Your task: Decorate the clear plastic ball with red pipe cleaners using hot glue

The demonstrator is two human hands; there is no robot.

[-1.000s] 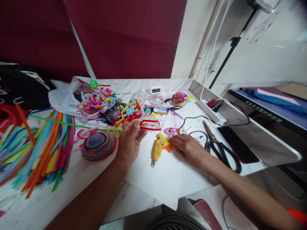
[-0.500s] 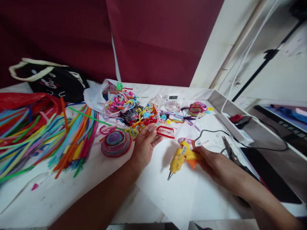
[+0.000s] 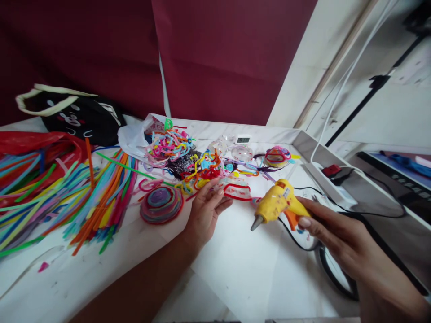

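In my left hand point(image 3: 207, 208) is a small clear plastic piece point(image 3: 232, 183) with a red pipe cleaner point(image 3: 237, 198) along its edge; fingers and thumb pinch its left end. My right hand point(image 3: 332, 229) grips the handle of a yellow glue gun point(image 3: 274, 202), raised above the table, its metal nozzle pointing down and left. An orange trigger point(image 3: 291, 220) shows under the gun's body. Just left of my left hand lies a flat round coil of pipe cleaners point(image 3: 161, 204), purple in the middle and red outside.
Bundles of colourful pipe cleaners point(image 3: 104, 202) cover the left side, before a black bag point(image 3: 81, 116). A tangle of bent pieces point(image 3: 171, 146) lies at the back. Scissors point(image 3: 340, 273) and a power strip point(image 3: 332, 184) with a trailing cord are on the right.
My right hand has lifted the glue gun off the table and brought it up and to the right. The left hand has shifted slightly right with the clear piece.
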